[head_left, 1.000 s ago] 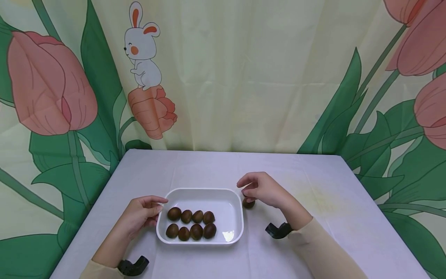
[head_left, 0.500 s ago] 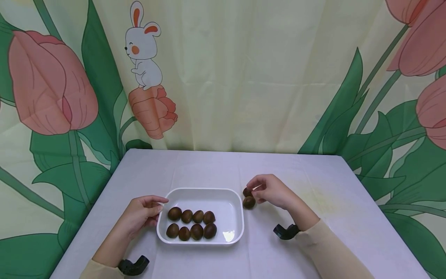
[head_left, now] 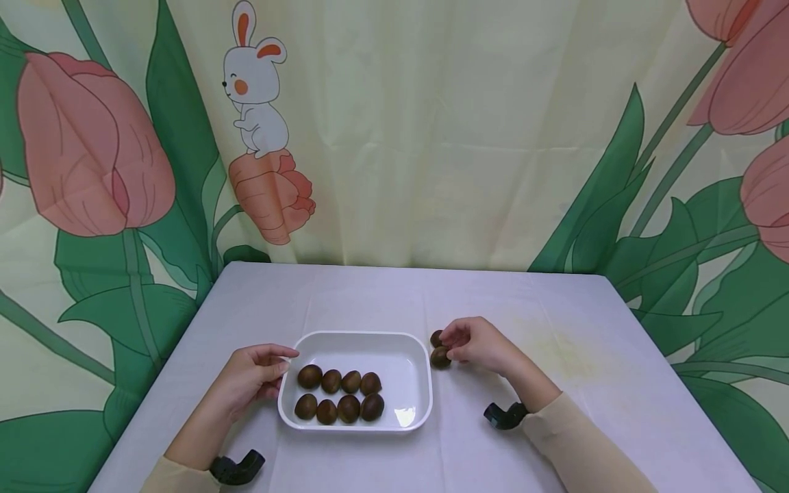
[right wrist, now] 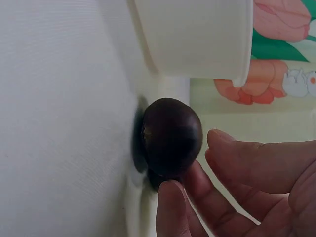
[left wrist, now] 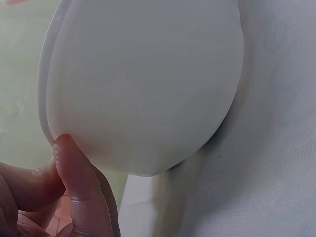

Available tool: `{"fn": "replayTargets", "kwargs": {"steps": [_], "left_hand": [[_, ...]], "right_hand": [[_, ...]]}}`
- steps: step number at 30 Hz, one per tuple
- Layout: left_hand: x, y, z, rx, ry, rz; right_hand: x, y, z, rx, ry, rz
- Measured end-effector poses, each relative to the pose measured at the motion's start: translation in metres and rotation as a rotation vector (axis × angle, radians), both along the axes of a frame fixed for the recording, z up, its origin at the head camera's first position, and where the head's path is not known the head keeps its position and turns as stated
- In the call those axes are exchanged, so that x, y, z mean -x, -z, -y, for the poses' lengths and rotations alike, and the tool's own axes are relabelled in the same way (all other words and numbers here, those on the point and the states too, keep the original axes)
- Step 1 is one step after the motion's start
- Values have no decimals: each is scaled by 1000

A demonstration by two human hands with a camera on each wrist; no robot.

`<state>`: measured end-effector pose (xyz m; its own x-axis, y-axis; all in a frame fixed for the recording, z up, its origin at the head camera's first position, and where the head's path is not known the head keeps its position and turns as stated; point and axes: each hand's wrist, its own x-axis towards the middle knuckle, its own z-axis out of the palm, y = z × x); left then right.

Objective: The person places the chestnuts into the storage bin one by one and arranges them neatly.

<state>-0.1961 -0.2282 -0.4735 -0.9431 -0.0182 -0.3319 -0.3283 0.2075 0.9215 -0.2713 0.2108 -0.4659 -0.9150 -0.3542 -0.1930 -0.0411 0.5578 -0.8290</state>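
Observation:
The white tray [head_left: 407,383] holds two rows of several brown chestnuts [head_left: 348,409]. My left hand [head_left: 249,376] grips the tray's left edge; in the left wrist view a fingertip [left wrist: 66,143] presses its outer wall just below the rim. Just off the tray's right end, two more chestnuts lie on the cloth, a nearer one [head_left: 440,357] and a farther one [head_left: 436,338]. My right hand [head_left: 477,342] is right beside them, fingers parted. In the right wrist view the nearer chestnut [right wrist: 173,136] largely hides the farther one, and fingertips surround it with a gap at one side.
A white cloth [head_left: 524,424] covers the table. Behind its far edge hangs a curtain [head_left: 431,137] printed with tulips, a rabbit and a carrot. Each wrist carries a black camera mount, one at left [head_left: 237,468] and one at right [head_left: 505,415].
My right hand drew back to the right from over the two chestnuts, then lowered beside them, uncovering both. The left hand and the tray kept still.

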Motion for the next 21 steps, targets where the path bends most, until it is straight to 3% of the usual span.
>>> {"fn": "replayTargets", "kwargs": {"steps": [8, 21], "left_hand": [[0, 0, -1, 2, 2, -4], [0, 1, 1, -5, 1, 0]], "right_hand": [[-4, 7, 4, -42, 26, 5], [-8, 13, 2, -45, -4, -19]]}}
